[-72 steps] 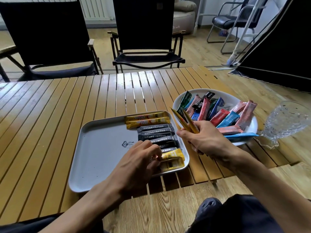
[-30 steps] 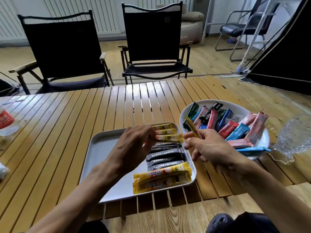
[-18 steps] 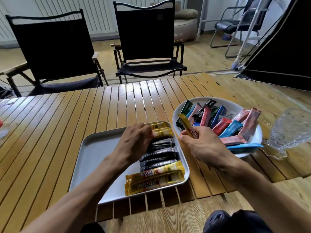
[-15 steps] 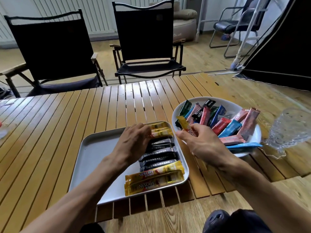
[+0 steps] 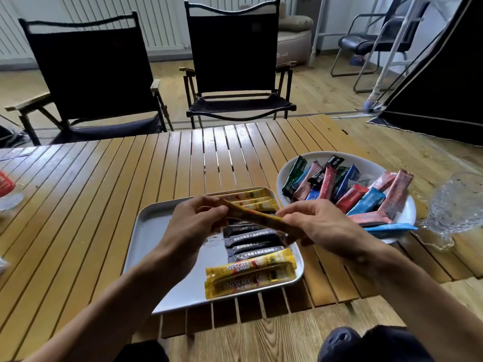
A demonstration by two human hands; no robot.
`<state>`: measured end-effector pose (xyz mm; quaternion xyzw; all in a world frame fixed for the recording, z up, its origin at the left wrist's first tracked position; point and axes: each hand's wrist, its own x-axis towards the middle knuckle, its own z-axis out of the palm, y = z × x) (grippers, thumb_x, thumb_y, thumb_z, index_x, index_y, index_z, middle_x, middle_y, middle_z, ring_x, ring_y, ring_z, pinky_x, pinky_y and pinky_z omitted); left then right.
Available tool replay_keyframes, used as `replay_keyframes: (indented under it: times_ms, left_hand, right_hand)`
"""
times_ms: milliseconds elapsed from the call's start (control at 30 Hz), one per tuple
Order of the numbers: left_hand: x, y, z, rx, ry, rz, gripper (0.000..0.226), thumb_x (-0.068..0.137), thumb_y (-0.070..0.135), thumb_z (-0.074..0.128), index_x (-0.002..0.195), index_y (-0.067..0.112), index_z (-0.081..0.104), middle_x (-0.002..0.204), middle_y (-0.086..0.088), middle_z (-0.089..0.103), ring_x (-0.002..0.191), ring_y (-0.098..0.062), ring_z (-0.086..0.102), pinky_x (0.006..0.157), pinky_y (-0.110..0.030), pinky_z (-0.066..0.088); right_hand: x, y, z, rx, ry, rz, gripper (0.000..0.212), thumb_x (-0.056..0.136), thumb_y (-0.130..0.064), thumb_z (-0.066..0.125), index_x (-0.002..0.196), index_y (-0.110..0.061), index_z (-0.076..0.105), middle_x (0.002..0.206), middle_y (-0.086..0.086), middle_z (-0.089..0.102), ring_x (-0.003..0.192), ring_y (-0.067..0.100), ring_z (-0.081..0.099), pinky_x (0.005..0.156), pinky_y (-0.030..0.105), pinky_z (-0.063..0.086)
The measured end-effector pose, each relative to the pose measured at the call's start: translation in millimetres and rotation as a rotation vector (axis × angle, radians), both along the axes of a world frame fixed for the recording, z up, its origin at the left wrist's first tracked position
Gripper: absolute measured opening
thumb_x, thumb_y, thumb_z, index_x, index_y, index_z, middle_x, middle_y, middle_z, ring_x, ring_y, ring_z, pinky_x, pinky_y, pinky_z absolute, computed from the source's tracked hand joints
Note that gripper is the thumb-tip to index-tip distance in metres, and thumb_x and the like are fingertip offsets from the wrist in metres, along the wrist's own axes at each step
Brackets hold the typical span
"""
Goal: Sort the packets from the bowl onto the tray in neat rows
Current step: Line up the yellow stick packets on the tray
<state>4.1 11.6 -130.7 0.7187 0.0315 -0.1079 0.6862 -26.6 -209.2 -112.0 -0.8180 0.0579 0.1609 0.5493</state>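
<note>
Both hands are up over the tray (image 5: 167,273), and stretched between them is one yellow packet (image 5: 257,217), slanting down from left to right, clear of everything below it. The left hand (image 5: 194,227) pinches the upper end between thumb and curled fingers. The right hand (image 5: 322,228) has its fingers curled round the lower end, so that end is mostly hidden. Down on the tray, along its right side, there's a column of packets lying crosswise: far yellow packets (image 5: 251,202) at the top, a run of dark packets (image 5: 252,241) side by side in the middle, partly behind the held one, and two near yellow packets (image 5: 251,274) at the front edge, touching each other. Just right of the tray sits the white bowl (image 5: 287,176), holding a loose heap of packets (image 5: 350,197) in green, blue, red, pink and one black, with some poking over the rim. A blue packet (image 5: 392,227) lies across its near edge. Just beside the bowl, at the right edge of the view, is a clear glass dish (image 5: 460,205). It's all on a slatted wooden table (image 5: 104,194), with two black folding chairs (image 5: 235,61) behind it.
</note>
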Motion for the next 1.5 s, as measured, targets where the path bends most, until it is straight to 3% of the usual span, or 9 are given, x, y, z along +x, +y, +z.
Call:
replay_keyframes:
  times_ms: [233,433,533,667,800,1167,1267,1367,1500]
  left_hand:
    - [1.5,14.0,-3.1,-0.079,0.158,0.052,0.012,0.090,0.007,0.057,0.101,0.005,0.062,0.076,-0.008,0.068,0.070,-0.017,0.061,0.067,-0.028,0.048]
    - [4.1,17.5,-2.9,0.230,-0.019,-0.135,0.019,0.085,0.025,0.065,0.098,0.012,0.062,0.084,-0.004,0.071,0.073,-0.013,0.061,0.066,-0.029,0.047]
    - [9.0,17.6,-5.8,0.214,0.040,-0.156,0.018,0.085,0.023,0.065,0.094,0.007,0.065,0.084,-0.007,0.071,0.071,-0.013,0.060,0.063,-0.027,0.043]
    - [18.8,16.5,-16.3,0.281,0.010,-0.010,0.013,0.088,0.016,0.064,0.094,0.006,0.066,0.086,-0.009,0.069,0.072,-0.013,0.059,0.055,-0.016,0.042]
    - [21.6,9.2,-32.2,0.375,-0.049,-0.025,0.012,0.086,0.020,0.067,0.092,0.010,0.066,0.087,-0.007,0.069,0.081,-0.016,0.062,0.062,-0.022,0.045]
    - [14.0,4.8,-42.4,1.171,-0.557,0.010,0.030,0.086,0.049,0.057,0.091,0.020,0.049,0.093,0.002,0.055,0.074,-0.017,0.054,0.059,-0.033,0.048]
    - [10.3,-1.2,-28.2,1.112,-0.643,-0.008,0.026,0.087,0.045,0.058,0.090,0.020,0.050,0.090,-0.001,0.058,0.075,-0.018,0.055,0.061,-0.035,0.051]
    - [15.4,-34.8,-11.1,0.977,-0.677,-0.130,0.020,0.089,0.036,0.058,0.090,0.017,0.054,0.087,-0.001,0.062,0.075,-0.018,0.059,0.063,-0.038,0.055]
    - [34.5,-107.5,0.5,0.855,-0.639,-0.284,0.009,0.090,0.025,0.060,0.089,0.017,0.059,0.095,-0.005,0.066,0.083,-0.018,0.060,0.065,-0.031,0.054]
  right_hand:
    - [7.3,-6.7,-6.8,0.196,0.071,-0.241,0.019,0.092,0.003,0.055,0.100,-0.008,0.069,0.096,0.015,0.071,0.072,0.017,0.072,0.064,0.027,0.055]
    - [9.6,-5.8,-10.7,0.201,0.049,-0.252,0.018,0.092,0.004,0.056,0.099,-0.007,0.068,0.094,0.014,0.071,0.070,0.014,0.071,0.063,0.024,0.053]
    - [8.8,-6.0,-13.4,0.118,-0.010,-0.245,0.017,0.093,0.002,0.057,0.101,-0.009,0.067,0.095,0.012,0.071,0.074,0.015,0.072,0.065,0.026,0.055]
    - [6.5,-12.1,-16.0,-0.230,-0.292,-0.274,0.022,0.093,-0.006,0.058,0.097,-0.027,0.062,0.094,-0.003,0.068,0.082,0.011,0.069,0.062,0.019,0.054]
    - [7.2,-16.3,-16.0,-0.219,-0.325,-0.248,0.025,0.093,-0.006,0.056,0.096,-0.030,0.061,0.091,-0.005,0.068,0.078,0.008,0.069,0.054,0.014,0.051]
    - [4.4,-9.3,-25.7,-0.376,-0.370,-0.118,0.021,0.094,-0.014,0.057,0.114,-0.014,0.065,0.097,-0.001,0.067,0.086,0.008,0.064,0.067,0.014,0.052]
    - [2.2,-13.9,-15.1,-0.372,-0.381,-0.122,0.015,0.095,-0.015,0.057,0.107,-0.017,0.065,0.093,-0.004,0.067,0.083,0.004,0.062,0.065,0.011,0.050]
    - [10.2,-33.9,12.2,-0.284,-0.397,-0.226,0.014,0.094,-0.010,0.058,0.098,-0.021,0.066,0.089,-0.003,0.069,0.083,0.010,0.066,0.070,0.022,0.056]
    - [30.3,-77.1,35.9,-0.437,-0.352,-0.308,0.022,0.091,-0.004,0.059,0.105,-0.018,0.066,0.094,0.004,0.073,0.080,0.017,0.071,0.068,0.029,0.058]
